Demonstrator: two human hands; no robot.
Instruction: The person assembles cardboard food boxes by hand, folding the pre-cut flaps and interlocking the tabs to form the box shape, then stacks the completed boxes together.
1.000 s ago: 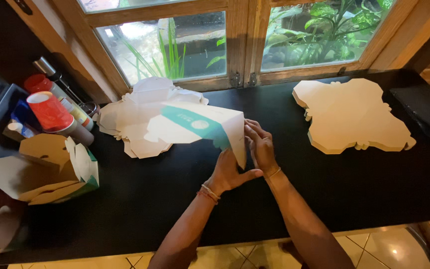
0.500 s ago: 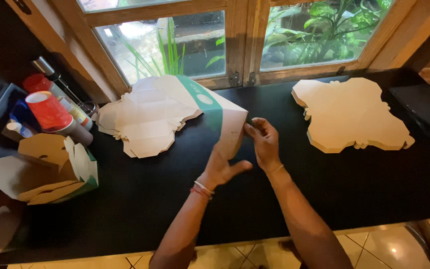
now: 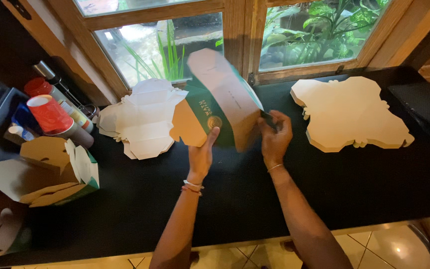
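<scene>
I hold a flat green-and-tan cardboard box blank (image 3: 220,99), partly folded, lifted above the black counter (image 3: 235,194). My left hand (image 3: 201,155) grips its lower edge from beneath. Gripping its right edge is my right hand (image 3: 274,138). The blank tilts up toward the window, its panels blurred by motion. A stack of white unfolded blanks (image 3: 143,117) lies just to its left, and a stack of tan blanks (image 3: 349,112) lies to the right.
A folded open box (image 3: 46,172) stands at the counter's left end. Red cups (image 3: 51,114) and bottles (image 3: 78,117) crowd the far left corner. A dark object (image 3: 421,102) sits at the far right. Wooden window frames (image 3: 235,35) run behind the counter.
The blank rose off the counter and swung upright toward the window. Both hands shifted from pressing it down to gripping its lower and right edges.
</scene>
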